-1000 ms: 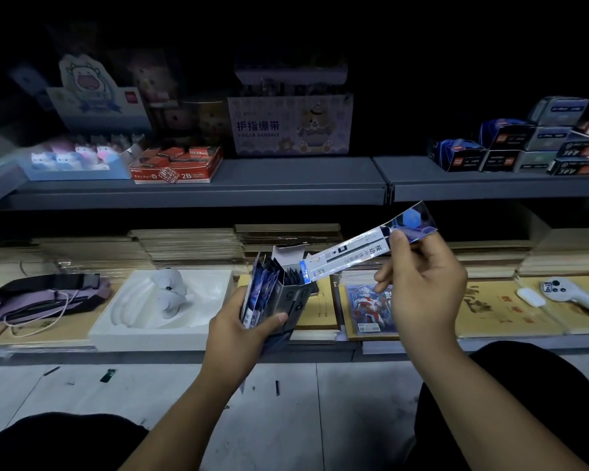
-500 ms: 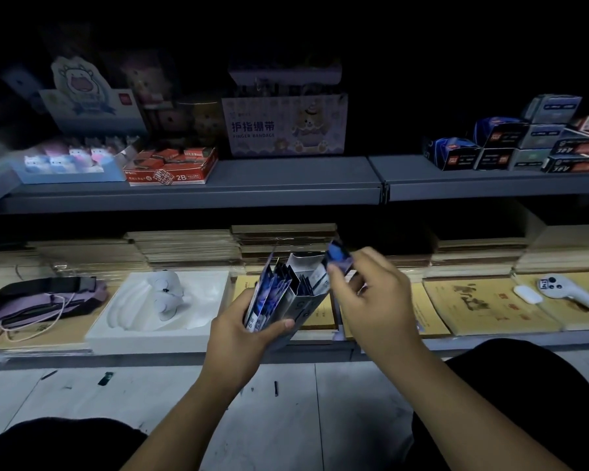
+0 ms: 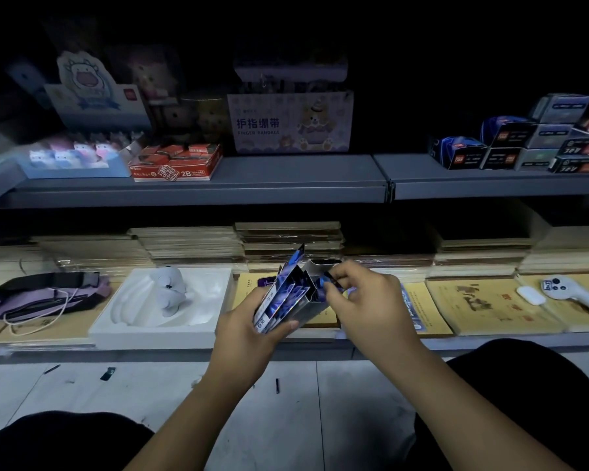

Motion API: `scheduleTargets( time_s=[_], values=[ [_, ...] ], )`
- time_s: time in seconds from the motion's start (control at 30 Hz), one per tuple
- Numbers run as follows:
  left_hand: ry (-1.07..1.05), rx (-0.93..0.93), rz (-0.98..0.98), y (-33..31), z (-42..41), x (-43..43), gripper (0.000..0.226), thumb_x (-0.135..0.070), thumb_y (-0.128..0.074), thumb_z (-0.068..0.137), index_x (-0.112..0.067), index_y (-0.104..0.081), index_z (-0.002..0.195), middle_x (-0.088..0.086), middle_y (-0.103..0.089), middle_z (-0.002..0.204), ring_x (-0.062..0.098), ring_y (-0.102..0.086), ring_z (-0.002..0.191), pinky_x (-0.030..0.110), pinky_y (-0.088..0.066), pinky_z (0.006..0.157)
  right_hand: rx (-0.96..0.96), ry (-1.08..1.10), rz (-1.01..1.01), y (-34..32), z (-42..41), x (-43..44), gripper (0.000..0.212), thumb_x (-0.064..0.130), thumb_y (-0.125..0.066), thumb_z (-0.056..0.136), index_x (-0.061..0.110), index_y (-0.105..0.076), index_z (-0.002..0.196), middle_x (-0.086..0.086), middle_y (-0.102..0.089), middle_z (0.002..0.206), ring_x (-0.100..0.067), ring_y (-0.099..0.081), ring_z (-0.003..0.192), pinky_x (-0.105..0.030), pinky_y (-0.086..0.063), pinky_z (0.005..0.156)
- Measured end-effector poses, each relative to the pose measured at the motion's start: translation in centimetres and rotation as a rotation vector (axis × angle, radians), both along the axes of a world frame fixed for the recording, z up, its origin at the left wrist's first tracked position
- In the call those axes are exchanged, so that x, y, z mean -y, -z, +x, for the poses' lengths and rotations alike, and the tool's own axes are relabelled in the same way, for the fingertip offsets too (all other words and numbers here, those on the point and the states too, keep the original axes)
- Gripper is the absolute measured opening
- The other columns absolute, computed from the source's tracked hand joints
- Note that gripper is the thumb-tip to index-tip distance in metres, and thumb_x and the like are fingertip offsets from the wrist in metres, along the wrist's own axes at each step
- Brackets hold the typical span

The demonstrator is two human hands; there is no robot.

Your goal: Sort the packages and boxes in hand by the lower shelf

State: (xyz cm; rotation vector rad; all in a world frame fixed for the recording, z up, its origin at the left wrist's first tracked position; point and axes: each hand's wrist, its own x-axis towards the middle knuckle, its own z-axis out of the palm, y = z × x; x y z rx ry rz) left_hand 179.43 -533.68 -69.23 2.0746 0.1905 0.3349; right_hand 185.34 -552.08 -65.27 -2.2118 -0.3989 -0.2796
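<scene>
My left hand [image 3: 249,326] grips a small open cardboard box [image 3: 296,294] from below, in front of the lower shelf. Several slim blue packets [image 3: 284,292] stand upright in the box, one sticking up above the rest. My right hand [image 3: 364,300] is at the box's open top, its thumb and fingers curled and pinching the blue end of a packet [image 3: 322,283] that sits almost fully inside the box. The box's flap [image 3: 320,265] stands open behind the fingers.
The lower shelf [image 3: 490,341] holds yellow booklets, a white tray [image 3: 157,329] with a white controller, a purple pouch [image 3: 45,295], and another controller [image 3: 568,292] at right. Upper shelf [image 3: 286,185]: a red 2B box [image 3: 176,163], a finger-bandage box [image 3: 289,122], stacked pen boxes [image 3: 531,141]. Tiled floor below.
A second ago my right hand held a long packet out to the right, above the box. It has since slid the packet down into the box and closed in on the box top.
</scene>
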Motion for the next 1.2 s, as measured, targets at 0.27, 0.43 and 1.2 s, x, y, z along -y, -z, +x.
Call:
scheduleTargets(
  time_s=[0.27, 0.43, 1.2],
  values=[
    [-0.003, 0.018, 0.087, 0.4, -0.1, 0.0, 0.049, -0.036, -0.085, 0.077, -0.036, -0.062, 0.121, -0.025, -0.071, 0.105, -0.010, -0.065, 0.094, 0.006, -0.051, 0.073, -0.258, -0.198, -0.196, -0.7, -0.6, -0.1, 0.026, 0.021, -0.043, 0.105, 0.018, -0.068, 0.097, 0.001, -0.058, 0.052, -0.020, -0.060, 0.041, -0.043, -0.057, 0.056],
    [0.028, 0.017, 0.150, 0.9, -0.2, -0.3, 0.049, -0.035, -0.086, 0.078, -0.037, -0.063, 0.121, -0.024, -0.072, 0.105, -0.004, -0.067, 0.094, 0.022, -0.058, 0.080, -0.472, -0.307, -0.214, -0.9, -1.0, 0.0, 0.030, 0.015, -0.029, 0.105, 0.005, -0.057, 0.098, -0.004, -0.046, 0.039, -0.017, -0.050, 0.031, -0.041, -0.049, 0.056],
    [0.052, 0.001, 0.156, 1.2, 0.2, -0.3, 0.050, -0.038, -0.084, 0.081, -0.041, -0.059, 0.124, -0.025, -0.070, 0.105, -0.004, -0.066, 0.096, 0.017, -0.058, 0.076, -0.368, -0.139, -0.048, -1.6, -1.0, -0.2, 0.021, 0.014, -0.047, 0.104, 0.018, -0.067, 0.109, -0.014, -0.069, 0.058, -0.017, -0.064, 0.041, -0.034, -0.057, 0.047]
  ],
)
